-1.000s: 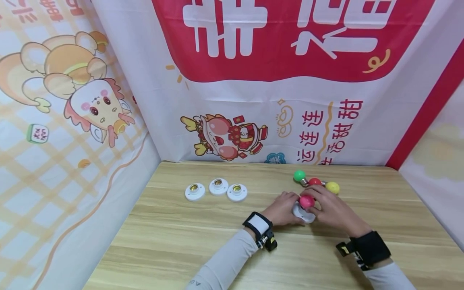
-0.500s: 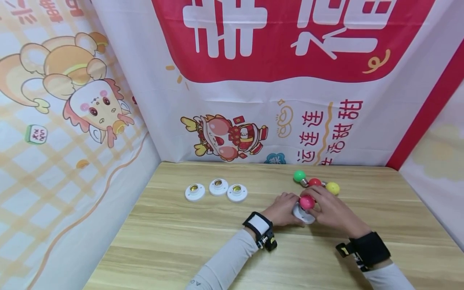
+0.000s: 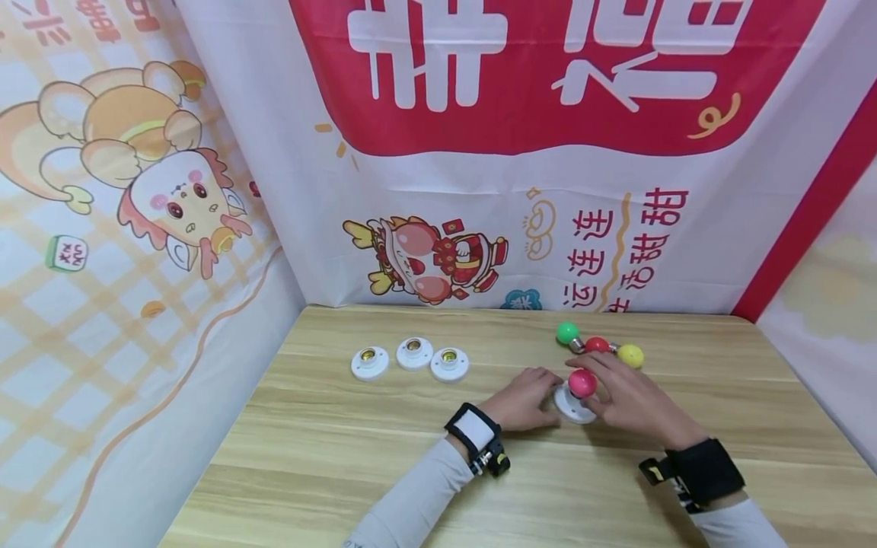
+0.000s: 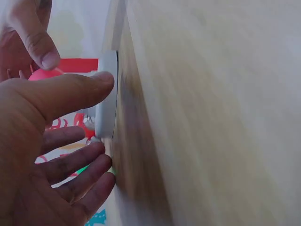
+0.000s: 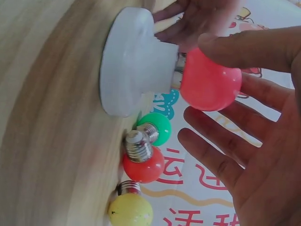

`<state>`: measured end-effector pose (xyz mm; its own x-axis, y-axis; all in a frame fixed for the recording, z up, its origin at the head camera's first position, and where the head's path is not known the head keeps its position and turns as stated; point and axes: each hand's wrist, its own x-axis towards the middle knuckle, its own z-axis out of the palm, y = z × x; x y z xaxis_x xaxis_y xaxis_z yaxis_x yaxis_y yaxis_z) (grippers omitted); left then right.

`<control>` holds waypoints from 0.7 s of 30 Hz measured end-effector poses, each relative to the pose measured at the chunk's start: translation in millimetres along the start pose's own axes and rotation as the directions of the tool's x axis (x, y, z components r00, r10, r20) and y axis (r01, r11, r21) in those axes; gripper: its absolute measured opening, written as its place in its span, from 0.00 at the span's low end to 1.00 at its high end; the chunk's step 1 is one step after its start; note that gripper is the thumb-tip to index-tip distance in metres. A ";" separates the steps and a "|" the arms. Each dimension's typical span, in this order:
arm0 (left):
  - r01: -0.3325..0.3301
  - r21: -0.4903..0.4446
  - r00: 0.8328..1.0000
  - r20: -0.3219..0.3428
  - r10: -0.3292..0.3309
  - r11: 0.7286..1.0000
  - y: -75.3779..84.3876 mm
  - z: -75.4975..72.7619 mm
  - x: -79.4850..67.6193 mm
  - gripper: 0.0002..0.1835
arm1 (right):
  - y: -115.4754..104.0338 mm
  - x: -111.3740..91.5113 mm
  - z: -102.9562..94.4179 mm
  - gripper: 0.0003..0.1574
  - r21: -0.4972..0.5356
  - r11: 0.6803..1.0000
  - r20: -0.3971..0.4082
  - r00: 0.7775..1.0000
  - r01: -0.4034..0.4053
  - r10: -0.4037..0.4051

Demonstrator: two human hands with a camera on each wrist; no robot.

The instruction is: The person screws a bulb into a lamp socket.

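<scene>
A pink-red light bulb (image 5: pixel 209 80) sits in a round white lamp holder (image 5: pixel 127 61), a little of its metal screw base showing above the collar. The holder stands flat on the table. My right hand (image 3: pixel 626 399) is around the bulb with spread fingers; in the right wrist view the thumb (image 5: pixel 249 47) overlaps the bulb's upper side and the other fingers reach past it. Just left of the holder is my left hand (image 3: pixel 524 399), fingers loosely extended. Its thumb (image 4: pixel 75 92) overlaps the holder's edge in the left wrist view.
Behind my right hand lie a green bulb (image 3: pixel 567 332), a red bulb (image 3: pixel 596 345) and a yellow bulb (image 3: pixel 630 356). Three white lamp holders, one of them the middle holder (image 3: pixel 414 353), stand on the left of the wooden table (image 3: pixel 329 457). A printed cloth (image 3: pixel 438 175) hangs along the back.
My left hand has let go of the lamp holder and drawn slightly left. My right fingers have loosened around the bulb, and more of the holder shows.
</scene>
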<state>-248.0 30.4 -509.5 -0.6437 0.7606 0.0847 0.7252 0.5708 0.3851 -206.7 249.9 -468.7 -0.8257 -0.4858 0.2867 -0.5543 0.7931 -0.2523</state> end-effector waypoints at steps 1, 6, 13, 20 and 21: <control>-0.004 0.013 1.000 -0.007 0.004 1.000 -1.1 -0.6 -2.3 0.37 | -0.3 -0.1 -1.1 0.38 -0.002 1.000 0.003 1.000 -0.005 0.005; -0.004 0.023 0.999 -0.036 0.005 1.000 -7.2 -5.4 -14.3 0.33 | -2.0 1.2 -8.6 0.34 -0.007 1.000 -0.029 0.999 -0.024 0.024; 0.054 -0.073 0.996 -0.062 -0.059 0.996 -15.2 -22.3 -29.7 0.27 | -0.8 5.8 -16.9 0.32 -0.006 1.000 -0.151 0.989 -0.003 0.002; 0.093 -0.082 0.977 -0.186 -0.107 0.992 -28.4 -47.0 -42.5 0.24 | 3.0 12.7 -22.9 0.27 0.016 1.000 -0.201 0.979 0.016 -0.012; 0.098 -0.094 0.972 -0.206 -0.115 0.991 -31.0 -50.1 -44.9 0.24 | 3.8 13.4 -23.7 0.27 0.013 1.000 -0.209 0.978 0.019 -0.016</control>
<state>-253.8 -37.0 -479.2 -0.7593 0.6099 0.2269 0.6328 0.6107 0.4760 -217.4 255.1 -443.9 -0.7766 -0.4112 0.4774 -0.5715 0.7786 -0.2591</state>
